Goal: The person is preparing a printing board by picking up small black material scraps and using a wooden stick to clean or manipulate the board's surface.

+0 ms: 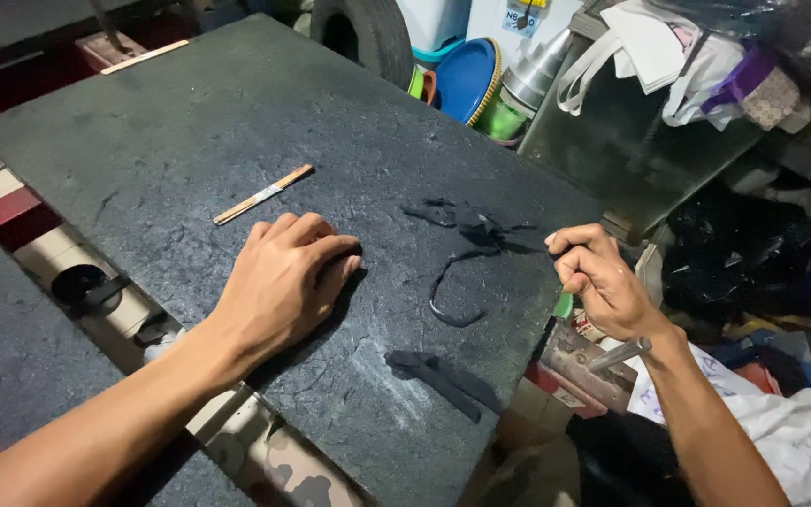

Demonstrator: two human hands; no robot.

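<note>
Left hand [283, 282] flat on dark counter [190, 141], fingers together, holding nothing, right hand [603, 282] at counter edge, fingers curled round a mostly hidden green tool [564, 305], black scraps [466, 230] between hands

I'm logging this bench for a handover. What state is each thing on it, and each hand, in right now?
Left hand: palm down, pressed flat on the dark slab, holding nothing.
Right hand: fist closed around a green-handled tool at the slab's edge.
Wooden stick: lying flat, untouched.
Curved black strip: loose on the slab.
Black scraps: scattered, loose.
Flat black piece: lying near the front edge.
</note>
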